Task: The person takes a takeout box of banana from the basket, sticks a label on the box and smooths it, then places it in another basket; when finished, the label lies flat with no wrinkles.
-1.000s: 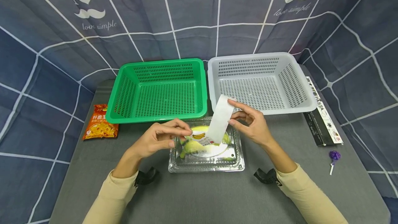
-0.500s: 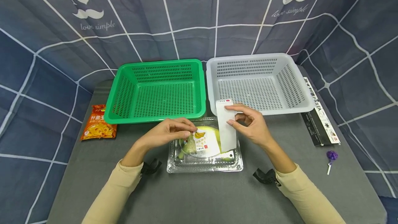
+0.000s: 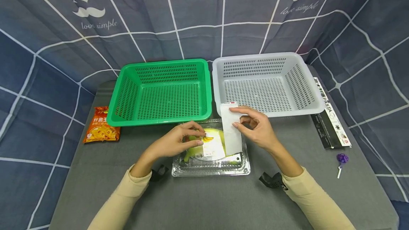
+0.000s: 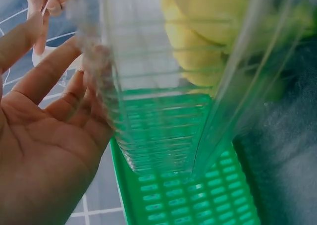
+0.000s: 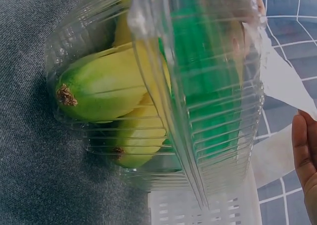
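A clear plastic container (image 3: 211, 169) with yellow-green fruit (image 5: 104, 84) inside sits on the grey table. Over its lid is a white banana-picture sticker (image 3: 213, 149), its upper left corner between the thumb and fingertips of my left hand (image 3: 177, 139). My right hand (image 3: 260, 130) pinches a white paper backing strip (image 3: 230, 130) that hangs just right of the sticker and covers part of the lid. In the left wrist view, the container's ribbed wall is close in front, and the sticker is hidden.
Behind the container stand a green basket (image 3: 159, 121) and a light grey basket (image 3: 268, 114). An orange snack bag (image 3: 101, 125) lies at the left. To the right are a black-and-white pasta box (image 3: 332, 116) and a purple lollipop (image 3: 342, 158).
The backing strip has turned from slanted to nearly upright, and the sticker now shows apart from it over the lid. My left hand has moved right with the sticker's corner.
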The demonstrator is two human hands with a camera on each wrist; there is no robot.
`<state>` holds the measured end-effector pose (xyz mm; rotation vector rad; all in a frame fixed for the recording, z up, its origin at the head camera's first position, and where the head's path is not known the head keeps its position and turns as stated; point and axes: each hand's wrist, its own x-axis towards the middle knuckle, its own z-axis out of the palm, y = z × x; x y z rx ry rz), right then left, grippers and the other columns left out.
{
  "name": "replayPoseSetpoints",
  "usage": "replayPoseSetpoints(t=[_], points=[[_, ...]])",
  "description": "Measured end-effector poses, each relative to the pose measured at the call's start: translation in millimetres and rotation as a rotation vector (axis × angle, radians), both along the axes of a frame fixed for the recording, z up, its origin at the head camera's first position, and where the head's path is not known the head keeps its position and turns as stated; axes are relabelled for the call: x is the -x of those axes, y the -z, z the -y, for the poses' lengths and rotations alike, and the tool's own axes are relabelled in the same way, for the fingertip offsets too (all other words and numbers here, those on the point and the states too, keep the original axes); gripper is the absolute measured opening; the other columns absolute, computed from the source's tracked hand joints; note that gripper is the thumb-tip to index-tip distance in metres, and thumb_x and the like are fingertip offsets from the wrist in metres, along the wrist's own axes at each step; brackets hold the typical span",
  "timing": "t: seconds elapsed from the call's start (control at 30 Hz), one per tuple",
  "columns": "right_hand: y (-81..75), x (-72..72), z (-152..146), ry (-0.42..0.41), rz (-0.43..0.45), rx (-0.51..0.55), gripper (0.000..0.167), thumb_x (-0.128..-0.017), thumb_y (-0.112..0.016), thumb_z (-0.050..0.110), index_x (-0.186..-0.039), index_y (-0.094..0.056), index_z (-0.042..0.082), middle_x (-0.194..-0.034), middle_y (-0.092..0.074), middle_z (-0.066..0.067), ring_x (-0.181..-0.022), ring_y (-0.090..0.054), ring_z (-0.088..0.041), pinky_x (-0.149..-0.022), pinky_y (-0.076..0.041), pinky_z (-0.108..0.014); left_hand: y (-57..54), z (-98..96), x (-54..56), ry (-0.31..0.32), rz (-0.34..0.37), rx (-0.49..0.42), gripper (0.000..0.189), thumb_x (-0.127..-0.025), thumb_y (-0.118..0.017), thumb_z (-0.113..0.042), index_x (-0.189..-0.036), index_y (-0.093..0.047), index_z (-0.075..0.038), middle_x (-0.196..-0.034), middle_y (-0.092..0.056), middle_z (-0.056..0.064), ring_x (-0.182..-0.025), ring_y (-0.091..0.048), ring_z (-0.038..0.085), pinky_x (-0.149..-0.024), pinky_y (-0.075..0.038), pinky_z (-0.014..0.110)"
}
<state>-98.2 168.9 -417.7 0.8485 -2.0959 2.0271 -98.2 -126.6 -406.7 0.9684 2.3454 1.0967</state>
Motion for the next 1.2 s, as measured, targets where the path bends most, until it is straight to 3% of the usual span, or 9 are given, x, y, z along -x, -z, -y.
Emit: replayPoseSetpoints(t=[0.1,0.2,0.23,0.4,0.73,1.0,1.2], points=[[0.5,0.4,0,-0.003,-0.006,0.017,0.043,-0.08,-0.065,-0.02,-0.123,-0.059,-0.013,-0.122,-0.063,-0.001,-0.075,-0.057,-0.01,-0.067,-0.051,-0.021,-0.4,-2.9,-4.0,-0.007,-0.096,0.045,0.03,-0.096,-0.065,-0.025,-0.121,-0.07,-0.01,-0.129,-0.057,0.006,-0.104,-0.055,0.018,-0.086,-0.048,0.035],[0.8,0.4,-1,-0.003,0.002,0.013,0.043,-0.081,-0.065,-0.02,-0.123,-0.059,-0.013,-0.123,-0.063,-0.002,-0.074,-0.057,-0.01,-0.065,-0.05,-0.021,-0.6,-4.8,-8.4,0.005,-0.18,0.064,0.029,-0.094,-0.067,-0.027,-0.119,-0.072,-0.012,-0.128,-0.058,0.005,-0.122,-0.047,0.02,-0.098,-0.042,0.044],[0.4,0.1,-1,-0.001,0.008,0.005,0.043,-0.081,-0.065,-0.02,-0.123,-0.059,-0.013,-0.123,-0.062,-0.002,-0.074,-0.057,-0.01,-0.064,-0.05,-0.021,-0.4,-5.5,-9.4,0.024,-0.193,0.056,0.028,-0.094,-0.067,-0.026,-0.118,-0.072,-0.012,-0.127,-0.059,0.004,-0.121,-0.048,0.02,-0.098,-0.041,0.044],[-0.5,0.3,-2,0.005,0.024,-0.013,0.042,-0.082,-0.066,-0.018,-0.123,-0.059,-0.013,-0.123,-0.062,-0.001,-0.074,-0.057,-0.009,-0.065,-0.05,-0.021,2.0,-7.6,-12.3,0.122,-0.22,0.066,0.027,-0.093,-0.068,-0.028,-0.116,-0.073,-0.015,-0.121,-0.061,-0.002,-0.116,-0.048,0.017,-0.101,-0.037,0.045],[2.8,2.8,-2,0.007,-0.013,0.006,0.042,-0.08,-0.065,-0.022,-0.12,-0.06,-0.014,-0.12,-0.063,-0.004,-0.077,-0.058,-0.009,-0.069,-0.052,-0.02,5.7,-8.4,-11.7,0.099,-0.219,0.098,0.035,-0.092,-0.068,-0.034,-0.124,-0.07,-0.019,-0.138,-0.054,0.0,-0.128,-0.04,0.02,-0.105,-0.031,0.054],[2.5,0.9,-2,0.015,-0.019,-0.032,0.033,-0.078,-0.069,-0.019,-0.109,-0.069,-0.007,-0.11,-0.069,-0.01,-0.086,-0.06,-0.008,-0.072,-0.053,-0.018,-0.9,-5.5,-7.7,0.043,-0.288,-0.054,0.033,-0.09,-0.072,-0.027,-0.121,-0.071,-0.018,-0.141,-0.051,0.004,-0.129,-0.039,0.021,-0.104,-0.031,0.052],[1.8,-1.5,-5,-0.201,-0.047,-0.037,0.036,-0.082,-0.059,-0.023,-0.115,-0.064,-0.009,-0.122,-0.065,0.003,-0.114,-0.06,-0.01,-0.089,-0.053,-0.022,-16.9,-1.5,-1.8,-0.03,-0.349,-0.281,0.031,-0.089,-0.073,-0.018,-0.12,-0.069,-0.016,-0.148,-0.044,0.009,-0.136,-0.031,0.029,-0.108,-0.025,0.053]])
